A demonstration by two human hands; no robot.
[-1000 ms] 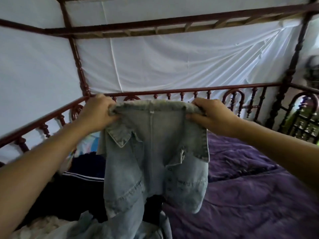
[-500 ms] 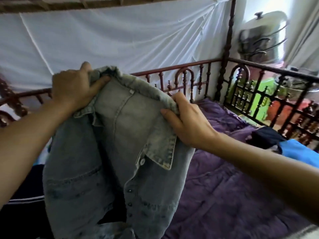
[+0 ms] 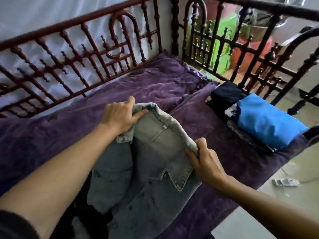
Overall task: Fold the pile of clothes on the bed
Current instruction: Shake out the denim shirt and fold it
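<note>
Over the bed (image 3: 82, 54) and its purple blanket (image 3: 155, 83) hangs a denim jacket (image 3: 151, 169), lower than a moment ago and perhaps resting on the blanket. A stack of folded clothes (image 3: 269, 121) sits at the bed's right edge. The left hand (image 3: 119, 118) and right hand (image 3: 205, 163) each clutch the collar, fingers curled.

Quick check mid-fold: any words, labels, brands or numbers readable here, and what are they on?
Nothing reads clearly.
On the dark folded garment, a white patch: dark marks, too blurred to read.
Under the denim jacket collar, a small pale tab: too small to tell if printed.
On the floor, a pale object: blurred, unreadable.
</note>
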